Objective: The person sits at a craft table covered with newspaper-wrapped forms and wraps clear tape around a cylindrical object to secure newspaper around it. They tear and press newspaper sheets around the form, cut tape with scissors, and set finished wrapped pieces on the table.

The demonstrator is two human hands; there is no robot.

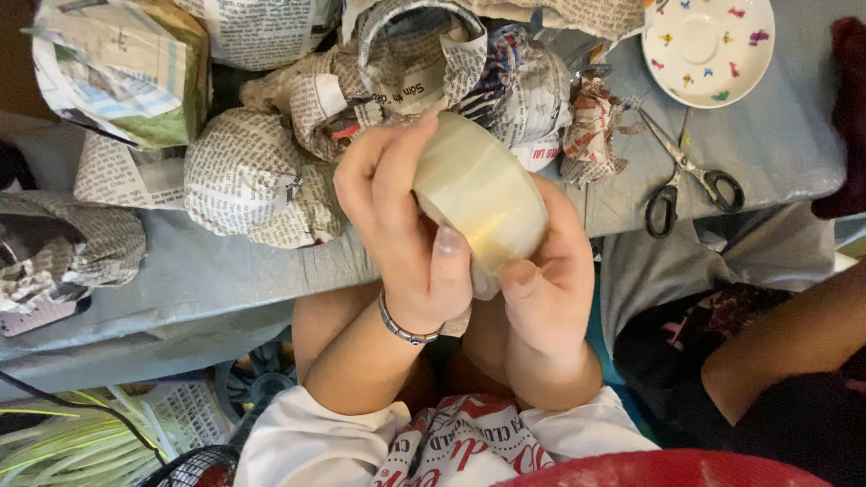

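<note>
Both my hands hold a roll of clear packing tape [478, 194] in front of me, above the near edge of a grey-covered table [207, 280]. My left hand [401, 230], with a metal bracelet on the wrist, wraps its fingers over the roll's left side and its thumb lies along the front. From the right, my right hand [546, 289] grips the roll, thumb pressed on the tape's outer face. The roll is tilted, its wide band facing me.
Several newspaper-wrapped bundles [253, 176] crowd the table behind my hands. Black-handled scissors [690, 176] lie to the right, near a white saucer [708, 45] with small coloured figures. Another person's arm [785, 347] shows at the lower right. A fan grille [194, 464] sits bottom left.
</note>
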